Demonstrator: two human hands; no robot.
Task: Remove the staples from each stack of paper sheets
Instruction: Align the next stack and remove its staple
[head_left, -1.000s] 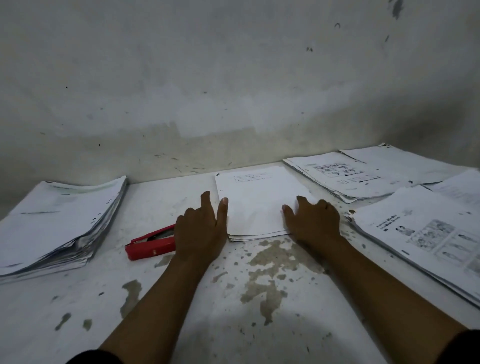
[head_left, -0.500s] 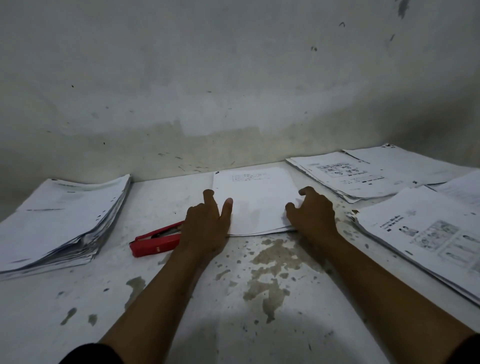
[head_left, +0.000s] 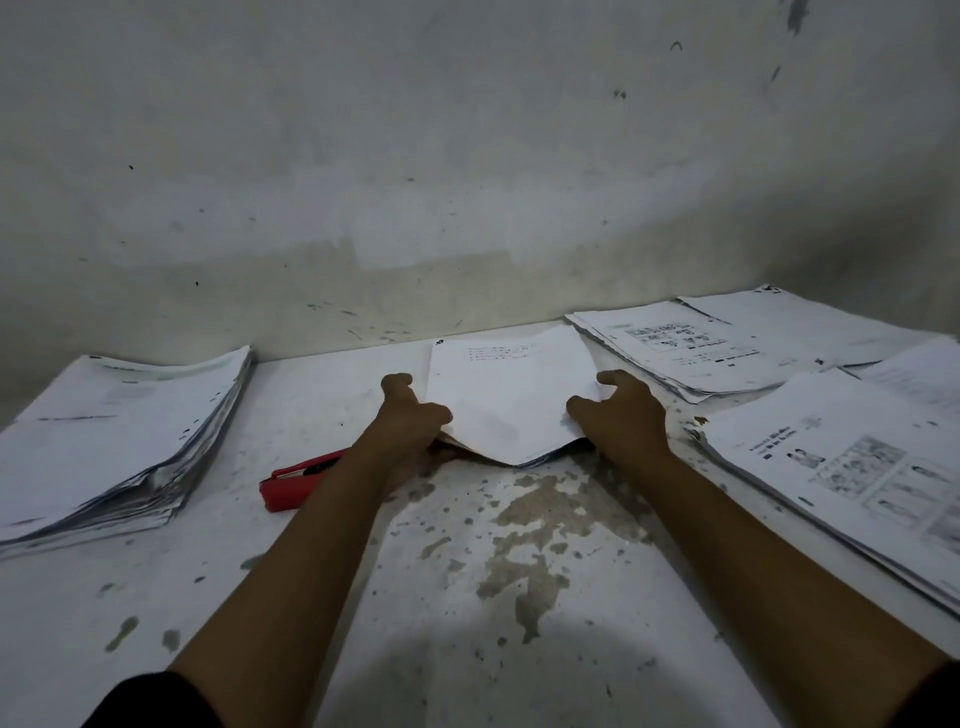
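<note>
The thin white stapled paper stack (head_left: 511, 400) lies between left hand (head_left: 410, 421) and right hand (head_left: 621, 415), both gripping its near corners, long axis running away.

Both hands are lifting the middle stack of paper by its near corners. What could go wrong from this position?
1. The middle stack sags between the left hand and the right hand, so loose lower sheets may slide out or crease.
2. The red stapler lies close beside the left forearm; a sideways move could knock it.
3. The table looks stained and flaking, so the sheets may get dirty.
</note>
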